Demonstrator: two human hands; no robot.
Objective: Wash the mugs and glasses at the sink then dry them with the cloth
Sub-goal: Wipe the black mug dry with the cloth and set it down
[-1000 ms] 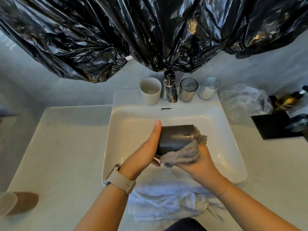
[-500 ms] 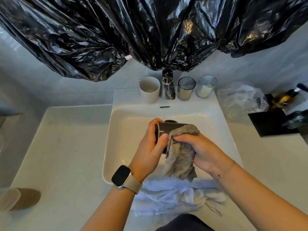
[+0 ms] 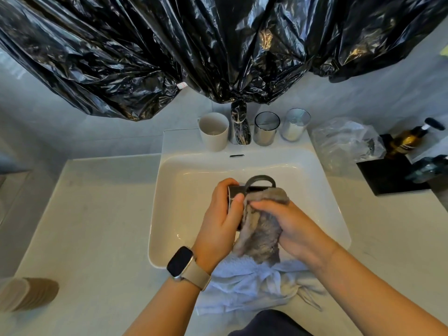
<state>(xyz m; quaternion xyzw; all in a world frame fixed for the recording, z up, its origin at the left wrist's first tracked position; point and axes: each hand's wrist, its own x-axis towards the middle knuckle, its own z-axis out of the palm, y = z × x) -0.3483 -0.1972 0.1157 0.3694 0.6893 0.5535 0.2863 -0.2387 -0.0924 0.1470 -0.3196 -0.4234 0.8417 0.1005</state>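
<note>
Now the dark grey glazed mug had been turned since a second earlier: its side had faced up then, whereas its looped handle now stood on top, pointing away toward the chrome tap. The fluffy grey-brown cloth had moved from under the mug to drape over its near side. That suggested the drying of this mug was well along, with a fresh part of its wall being rubbed. The mug hung over the white rectangular ceramic sink, clear of the basin floor. The left hand gripped the mug's rim end, thumb laid across the wall, fingers curled round the far side. The right hand clasped the cloth against the mug, knuckles up, wrist angled inward.
</note>
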